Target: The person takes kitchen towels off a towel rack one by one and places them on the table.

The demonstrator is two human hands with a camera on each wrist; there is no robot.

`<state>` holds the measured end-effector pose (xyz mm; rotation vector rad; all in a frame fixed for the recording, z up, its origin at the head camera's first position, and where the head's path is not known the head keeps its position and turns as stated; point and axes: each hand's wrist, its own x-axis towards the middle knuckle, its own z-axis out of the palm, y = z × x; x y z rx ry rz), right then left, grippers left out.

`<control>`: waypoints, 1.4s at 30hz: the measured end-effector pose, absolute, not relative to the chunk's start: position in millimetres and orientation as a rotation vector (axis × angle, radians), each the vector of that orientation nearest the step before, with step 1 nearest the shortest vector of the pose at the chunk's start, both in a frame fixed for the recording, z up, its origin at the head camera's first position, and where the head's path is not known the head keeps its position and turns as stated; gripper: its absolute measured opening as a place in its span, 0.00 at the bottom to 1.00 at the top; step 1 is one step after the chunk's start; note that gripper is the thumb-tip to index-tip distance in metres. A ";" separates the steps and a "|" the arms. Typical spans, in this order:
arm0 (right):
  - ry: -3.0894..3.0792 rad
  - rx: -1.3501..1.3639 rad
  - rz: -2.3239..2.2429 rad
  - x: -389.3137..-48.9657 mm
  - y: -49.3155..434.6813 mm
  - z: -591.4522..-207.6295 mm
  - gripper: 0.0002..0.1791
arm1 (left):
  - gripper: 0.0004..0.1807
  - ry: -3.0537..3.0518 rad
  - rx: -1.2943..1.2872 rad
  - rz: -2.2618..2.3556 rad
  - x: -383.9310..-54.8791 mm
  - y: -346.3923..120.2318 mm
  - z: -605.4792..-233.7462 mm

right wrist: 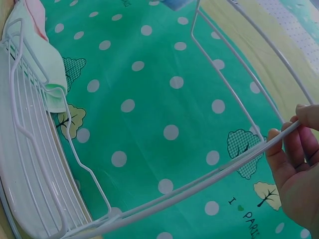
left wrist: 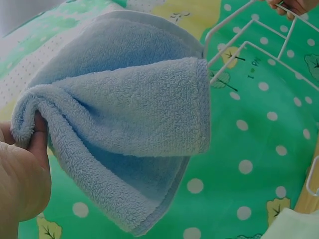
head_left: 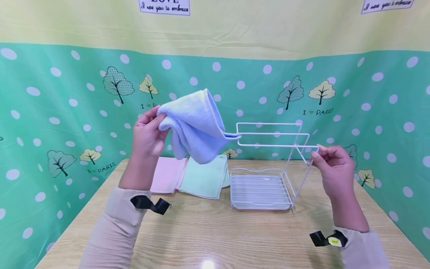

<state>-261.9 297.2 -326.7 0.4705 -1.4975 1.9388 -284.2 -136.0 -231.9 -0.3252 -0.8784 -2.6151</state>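
Observation:
A light blue towel (head_left: 198, 123) hangs in the air from my left hand (head_left: 147, 134), which pinches it at one bunched edge. Its far edge meets the free end of the upper bars of a white wire rack (head_left: 273, 145). In the left wrist view the towel (left wrist: 134, 99) spreads in loose folds, the bar ends just behind its edge. My right hand (head_left: 336, 170) grips the rack's top corner between thumb and fingers. The right wrist view shows that hand (right wrist: 299, 164) around the white bar (right wrist: 199, 189).
On the wooden table (head_left: 201, 231), a folded pink towel (head_left: 166, 173) and a folded green towel (head_left: 205, 177) lie left of the rack. The rack's base holds a white tray (head_left: 262, 205) beneath wires. A dotted green curtain (head_left: 188, 78) stands behind.

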 end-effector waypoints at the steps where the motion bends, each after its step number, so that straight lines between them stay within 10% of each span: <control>1: -1.499 0.463 1.940 -262.1 296.9 -326.7 0.06 | 0.10 -0.873 -0.313 -2.622 -283.3 -137.9 -234.8; 42: -1.471 0.458 1.974 -260.2 295.0 -326.6 0.08 | 0.16 -1.045 -0.022 -2.731 -256.9 -158.1 -333.7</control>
